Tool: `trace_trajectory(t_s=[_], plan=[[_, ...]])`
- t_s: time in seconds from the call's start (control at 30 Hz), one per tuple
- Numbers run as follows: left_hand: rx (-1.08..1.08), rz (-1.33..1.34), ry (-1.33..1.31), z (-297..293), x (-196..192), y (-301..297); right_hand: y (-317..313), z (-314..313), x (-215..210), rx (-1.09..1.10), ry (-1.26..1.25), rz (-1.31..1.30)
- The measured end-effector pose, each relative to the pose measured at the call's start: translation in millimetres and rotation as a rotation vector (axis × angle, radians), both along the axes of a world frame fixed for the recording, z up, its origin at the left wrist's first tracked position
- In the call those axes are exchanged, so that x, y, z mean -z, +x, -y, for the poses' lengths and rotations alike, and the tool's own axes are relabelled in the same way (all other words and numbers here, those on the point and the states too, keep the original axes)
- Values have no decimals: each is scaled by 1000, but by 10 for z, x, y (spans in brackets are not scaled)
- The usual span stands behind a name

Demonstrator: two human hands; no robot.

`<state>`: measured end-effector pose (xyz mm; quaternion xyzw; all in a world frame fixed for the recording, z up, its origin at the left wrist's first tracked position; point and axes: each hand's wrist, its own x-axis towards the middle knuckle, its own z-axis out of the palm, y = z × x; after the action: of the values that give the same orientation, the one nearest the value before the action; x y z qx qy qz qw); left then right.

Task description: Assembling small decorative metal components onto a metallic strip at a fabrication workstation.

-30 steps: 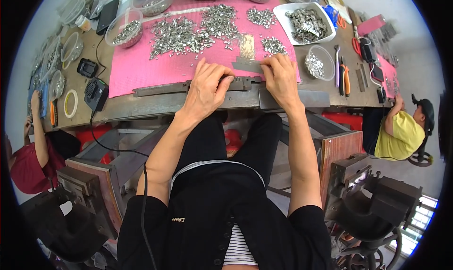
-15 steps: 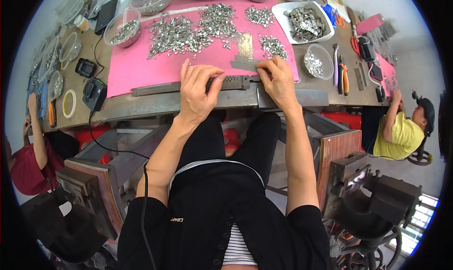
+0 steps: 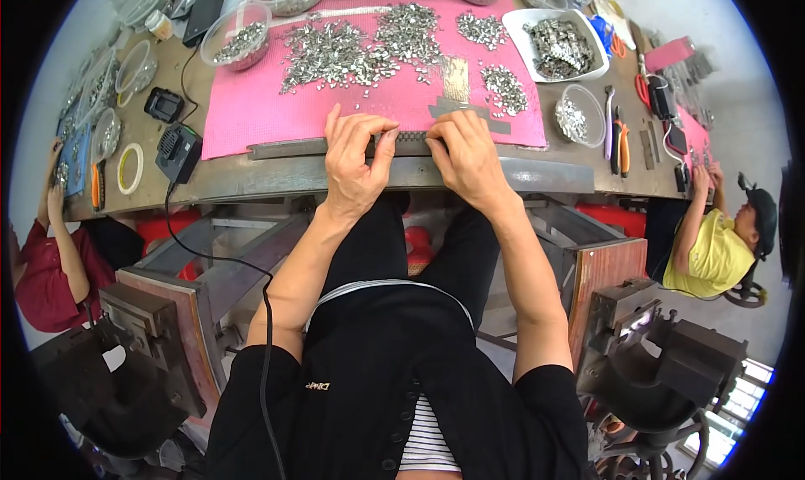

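Head view, metal bar (image 3: pixel 289 148): was set along pink mat (image 3: pixel 239 111), near edge.
Left hand (image 3: pixel 356 170): rested half-curled at bar; hold unclear.
Right hand (image 3: pixel 464 157): rested bunched on bar; hold unclear.
Loose metal pieces (image 3: pixel 340 58): lay heaped, seemingly left unworked.

Long dk. metal bar (image 3: pixel 411 144) (notched mid-section) lies L-to-R along pink mat's (image 3: pixel 243 111) near edge.

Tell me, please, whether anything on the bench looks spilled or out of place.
Only mildly: the left heap of metal bits looks loosely spilled, spreading raggedly across the pink mat and thinning toward the left hand. Nothing looks clearly damaged.
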<state>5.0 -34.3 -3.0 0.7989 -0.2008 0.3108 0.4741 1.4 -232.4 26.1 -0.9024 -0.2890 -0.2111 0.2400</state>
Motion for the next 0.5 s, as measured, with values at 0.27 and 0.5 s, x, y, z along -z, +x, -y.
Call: trace_trajectory(t_s=[0.27,0.5], plan=[[22,-77,109,-10,-82,20,15,131,-34,-23,154,-2],[-86,-95,125,-299,-145,127,233,1689,-378,495,104,21]])
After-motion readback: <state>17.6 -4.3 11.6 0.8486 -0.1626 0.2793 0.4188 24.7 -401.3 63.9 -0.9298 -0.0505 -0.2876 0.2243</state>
